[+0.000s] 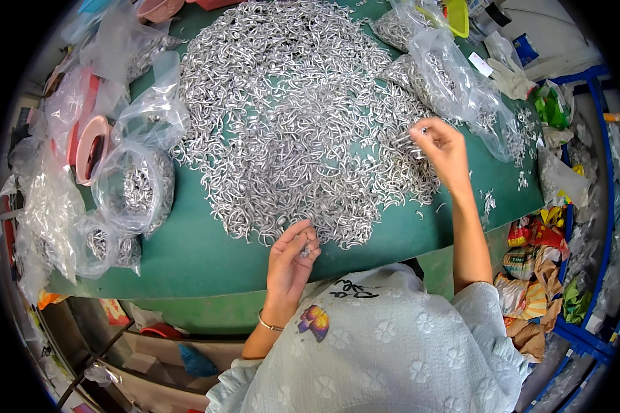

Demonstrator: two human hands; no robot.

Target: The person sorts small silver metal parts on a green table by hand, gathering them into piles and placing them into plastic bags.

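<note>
A wide heap of small, curved silvery metal pieces covers the middle of a green table. My left hand is at the heap's near edge, palm partly up. Its fingers curl round a few small metal pieces. Over the heap's right side is my right hand, thumb and forefinger brought together. A glint of metal shows at those fingertips, but its exact shape is too small to make out. More of the curved pieces lie just under and left of this hand.
Clear plastic bags with metal pieces stand at the left, beside a pink basin. More filled bags lie at the far right, near a whitish glove. A blue metal rack stands beyond the table's right edge.
</note>
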